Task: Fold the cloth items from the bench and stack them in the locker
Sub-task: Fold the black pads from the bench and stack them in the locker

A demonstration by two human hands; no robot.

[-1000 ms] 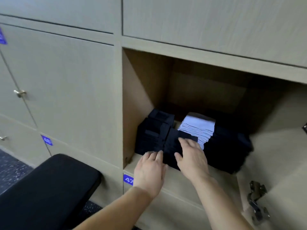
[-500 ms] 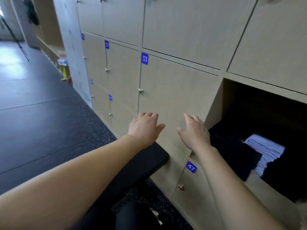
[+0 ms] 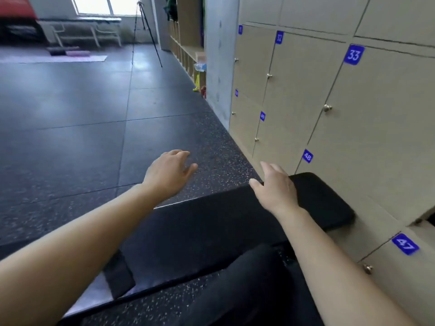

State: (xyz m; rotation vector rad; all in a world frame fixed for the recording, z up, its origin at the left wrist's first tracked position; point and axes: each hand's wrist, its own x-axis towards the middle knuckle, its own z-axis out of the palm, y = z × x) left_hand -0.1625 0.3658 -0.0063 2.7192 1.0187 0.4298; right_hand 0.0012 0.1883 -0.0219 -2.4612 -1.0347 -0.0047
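A black padded bench (image 3: 211, 222) runs from the lower left toward the lockers. My left hand (image 3: 168, 172) hovers open over the floor just beyond the bench's far edge, holding nothing. My right hand (image 3: 275, 187) is open above the bench's right end, fingers spread and empty. No cloth item shows on the visible part of the bench. The open locker (image 3: 432, 217) is only a dark sliver at the right edge, so its stacked cloths are out of sight.
A wall of beige numbered lockers (image 3: 341, 102) stands on the right, doors 33, 48 and 47 closed. Dark rubber floor (image 3: 82, 114) stretches left. A tripod (image 3: 146, 31) and white benches stand far back. My dark trouser leg (image 3: 247, 290) lies below.
My view has swung left, away from the open locker toward the bench and floor. Both hands left the black cloths in the locker and came out empty over the bench.
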